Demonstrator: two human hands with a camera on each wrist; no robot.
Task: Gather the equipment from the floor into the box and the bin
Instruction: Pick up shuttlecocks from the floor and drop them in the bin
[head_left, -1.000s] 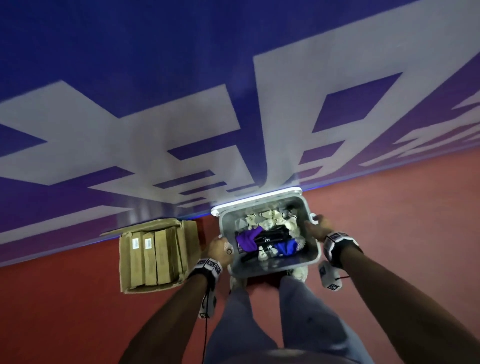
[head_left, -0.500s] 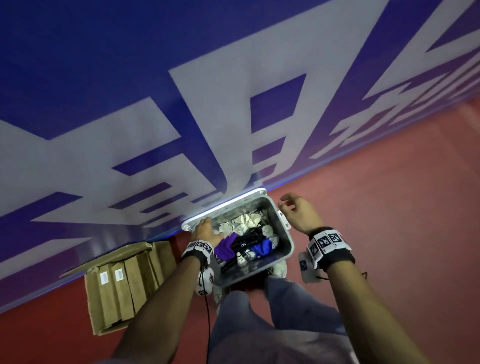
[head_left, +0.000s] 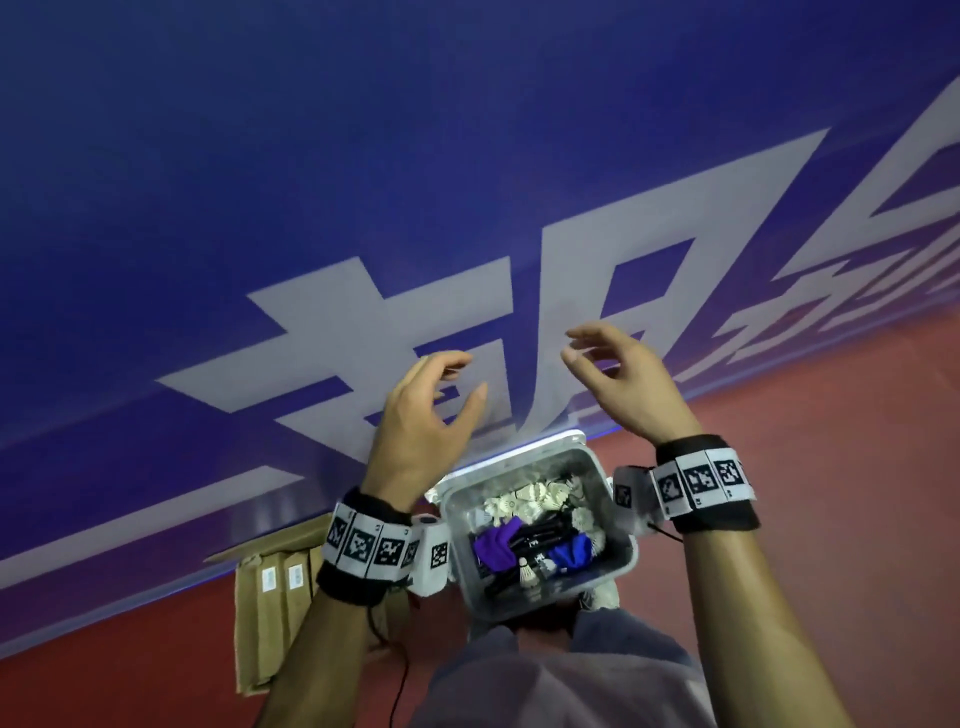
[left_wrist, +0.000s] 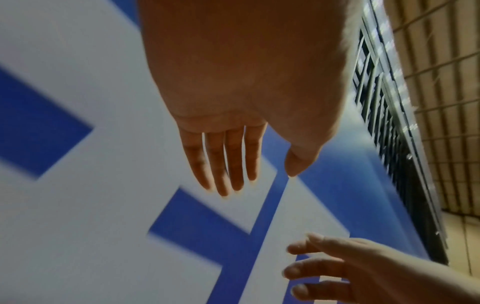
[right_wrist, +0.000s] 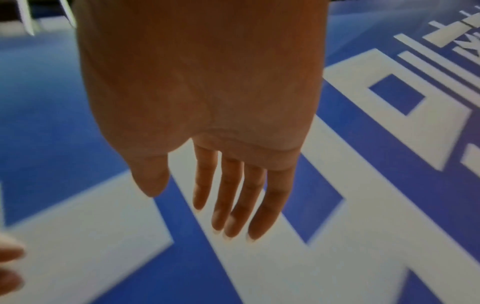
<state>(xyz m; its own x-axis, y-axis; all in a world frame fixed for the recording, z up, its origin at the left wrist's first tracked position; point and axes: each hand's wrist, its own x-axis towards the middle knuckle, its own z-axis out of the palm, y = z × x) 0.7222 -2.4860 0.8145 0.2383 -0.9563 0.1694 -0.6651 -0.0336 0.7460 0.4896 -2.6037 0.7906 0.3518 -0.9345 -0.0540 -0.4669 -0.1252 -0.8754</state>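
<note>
The grey plastic bin stands on the red floor just ahead of my knees. It holds several white shuttlecocks, a purple cloth, a blue cloth and black items. Left of it the open cardboard box holds long tan tubes. My left hand and right hand are raised above the bin before the blue wall, fingers loosely bent, holding nothing. In the left wrist view the left hand is bare; the right hand is equally bare in its own view.
A blue wall with large white lettering rises right behind the bin and box. Red floor stretches to the right. My grey trouser legs fill the bottom middle. A barred window shows high up.
Both hands have let go of the bin's sides and risen well above it, empty. The view has tilted and the bin now sits lower in the picture.
</note>
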